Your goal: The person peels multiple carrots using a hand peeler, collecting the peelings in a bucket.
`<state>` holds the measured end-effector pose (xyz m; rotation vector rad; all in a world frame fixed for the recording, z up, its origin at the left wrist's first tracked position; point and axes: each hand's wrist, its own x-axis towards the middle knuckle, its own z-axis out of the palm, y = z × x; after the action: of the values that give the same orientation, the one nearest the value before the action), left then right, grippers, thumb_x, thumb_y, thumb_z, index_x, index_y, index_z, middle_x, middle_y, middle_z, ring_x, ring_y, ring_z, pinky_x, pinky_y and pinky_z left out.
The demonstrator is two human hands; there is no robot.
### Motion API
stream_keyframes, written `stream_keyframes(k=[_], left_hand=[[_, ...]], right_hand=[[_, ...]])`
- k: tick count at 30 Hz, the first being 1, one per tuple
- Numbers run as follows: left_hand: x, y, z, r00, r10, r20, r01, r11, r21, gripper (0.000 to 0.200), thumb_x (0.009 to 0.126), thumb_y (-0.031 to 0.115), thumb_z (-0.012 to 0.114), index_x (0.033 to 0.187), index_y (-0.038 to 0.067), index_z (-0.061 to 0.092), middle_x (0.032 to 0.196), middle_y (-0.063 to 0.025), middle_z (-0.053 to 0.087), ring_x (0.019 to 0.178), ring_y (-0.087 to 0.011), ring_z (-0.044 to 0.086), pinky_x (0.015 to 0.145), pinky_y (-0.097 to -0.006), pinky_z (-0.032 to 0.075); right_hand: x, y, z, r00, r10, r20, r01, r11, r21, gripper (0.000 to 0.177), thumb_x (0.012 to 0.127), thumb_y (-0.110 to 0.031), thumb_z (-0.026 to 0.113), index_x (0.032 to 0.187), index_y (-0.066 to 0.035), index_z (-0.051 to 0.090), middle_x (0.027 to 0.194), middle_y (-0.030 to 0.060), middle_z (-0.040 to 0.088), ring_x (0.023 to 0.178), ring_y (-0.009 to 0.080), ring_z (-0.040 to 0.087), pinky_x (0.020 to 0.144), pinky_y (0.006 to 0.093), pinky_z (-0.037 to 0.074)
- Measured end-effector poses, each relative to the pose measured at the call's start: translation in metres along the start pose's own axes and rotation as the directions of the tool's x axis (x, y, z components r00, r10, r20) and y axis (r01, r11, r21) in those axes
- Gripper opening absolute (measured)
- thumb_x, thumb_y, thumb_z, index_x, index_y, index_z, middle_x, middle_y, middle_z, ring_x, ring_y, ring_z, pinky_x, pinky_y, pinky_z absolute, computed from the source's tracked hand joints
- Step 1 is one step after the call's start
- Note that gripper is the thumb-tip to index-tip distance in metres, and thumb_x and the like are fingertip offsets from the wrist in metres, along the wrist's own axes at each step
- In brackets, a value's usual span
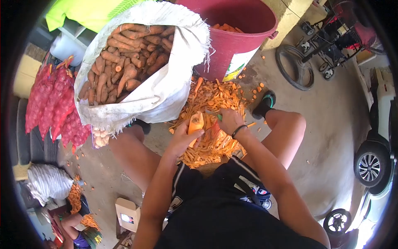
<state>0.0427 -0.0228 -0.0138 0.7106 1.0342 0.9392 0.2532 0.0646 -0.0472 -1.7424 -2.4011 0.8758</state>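
My left hand [182, 137] is wrapped around a thick peeled carrot [195, 123], whose cut top end points away from me. Just to the right, my right hand [231, 121] is closed on a small green-handled tool [219, 118]; its working end, beside the carrot, is too small to make out. Below both hands, a heap of orange carrot peelings [211, 145] covers the floor between my legs. Unpeeled carrots [128, 62] fill a large white woven sack [155, 97] at the upper left.
A dark red tub [244, 43] with carrots inside stands beyond the heap. Red net bags of onions [49, 99] lie left of the sack. Carrot pieces dot the floor near my foot. Another person [70, 226] sits at lower left by more peelings. A loose tyre [295, 68] lies at upper right.
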Motion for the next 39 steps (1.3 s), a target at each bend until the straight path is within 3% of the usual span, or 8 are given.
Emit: stream_keyframes(k=[3,8,12,15,20,25,32,39], left_hand=[[-0.001,0.002,0.000,0.998,0.001,-0.057,0.004,0.996,0.091,0.024,0.092,0.015,0.070,0.108,0.001,0.058,0.072,-0.0025,0.058,0.054,-0.0101,0.053,0.051,-0.0264,0.042],[0.004,-0.006,-0.003,0.999,-0.003,-0.033,0.011,0.967,0.254,0.029,0.091,0.004,0.068,0.117,0.001,0.056,0.085,-0.0035,0.061,0.064,-0.0088,0.058,0.050,-0.0245,0.046],[0.005,-0.008,-0.006,0.999,-0.024,-0.044,0.036,0.955,0.295,0.023,0.090,0.007,0.069,0.110,0.000,0.059,0.079,-0.0032,0.062,0.059,-0.0084,0.057,0.050,-0.0247,0.045],[0.002,-0.006,-0.004,0.999,-0.023,-0.047,0.039,0.936,0.349,0.021,0.089,0.013,0.071,0.103,0.000,0.062,0.071,-0.0017,0.062,0.055,-0.0082,0.055,0.051,-0.0258,0.043],[-0.007,0.010,0.003,0.980,-0.189,0.068,0.141,0.888,0.438,0.021,0.091,0.009,0.069,0.106,0.000,0.057,0.070,-0.0014,0.057,0.054,-0.0078,0.052,0.048,-0.0246,0.041],[-0.006,0.011,0.002,0.999,-0.049,-0.016,0.052,0.940,0.338,0.025,0.092,0.011,0.069,0.110,0.001,0.055,0.075,-0.0011,0.057,0.056,-0.0080,0.053,0.049,-0.0247,0.042],[0.003,-0.014,-0.005,0.996,-0.058,-0.062,0.077,0.923,0.378,0.037,0.091,0.017,0.072,0.117,-0.004,0.056,0.075,-0.0031,0.061,0.056,-0.0088,0.057,0.048,-0.0249,0.043],[0.003,-0.013,-0.003,0.992,-0.077,-0.100,0.101,0.958,0.269,0.022,0.089,0.011,0.070,0.104,-0.003,0.061,0.071,-0.0052,0.063,0.053,-0.0088,0.056,0.046,-0.0253,0.041]], right_hand=[[-0.028,-0.021,-0.001,0.983,-0.141,-0.113,0.154,0.982,0.110,0.024,0.087,-0.020,0.065,0.104,-0.003,0.062,0.103,0.0272,0.063,0.090,0.0450,0.067,0.077,0.0517,0.056],[-0.040,-0.043,-0.003,0.983,-0.182,-0.035,0.183,0.982,0.051,0.029,0.087,-0.023,0.067,0.108,-0.004,0.061,0.102,0.0255,0.063,0.089,0.0453,0.067,0.077,0.0517,0.056],[-0.035,-0.039,0.005,0.978,-0.209,-0.019,0.210,0.977,0.031,0.032,0.088,-0.025,0.066,0.111,-0.004,0.060,0.102,0.0255,0.062,0.088,0.0459,0.067,0.076,0.0522,0.056],[-0.036,-0.039,0.007,0.983,-0.177,-0.056,0.178,0.984,-0.004,0.028,0.085,-0.026,0.070,0.102,-0.004,0.063,0.096,0.0200,0.064,0.086,0.0418,0.067,0.076,0.0493,0.056],[0.015,0.005,0.021,0.946,0.040,0.323,0.014,0.986,-0.163,0.030,0.088,-0.022,0.064,0.108,0.000,0.068,0.104,0.0275,0.068,0.095,0.0413,0.069,0.081,0.0482,0.057],[0.013,0.027,0.031,0.886,0.207,0.415,-0.109,0.962,-0.249,0.030,0.090,-0.021,0.060,0.108,0.001,0.070,0.106,0.0247,0.071,0.098,0.0390,0.070,0.085,0.0465,0.056],[-0.030,-0.022,0.011,0.993,-0.102,-0.054,0.101,0.995,-0.017,0.028,0.088,-0.029,0.064,0.100,-0.003,0.063,0.099,0.0200,0.066,0.087,0.0404,0.068,0.077,0.0496,0.056],[-0.034,-0.039,0.017,0.982,-0.185,0.023,0.186,0.982,-0.037,0.028,0.085,-0.024,0.066,0.102,-0.002,0.061,0.099,0.0231,0.062,0.087,0.0440,0.067,0.077,0.0500,0.056]])
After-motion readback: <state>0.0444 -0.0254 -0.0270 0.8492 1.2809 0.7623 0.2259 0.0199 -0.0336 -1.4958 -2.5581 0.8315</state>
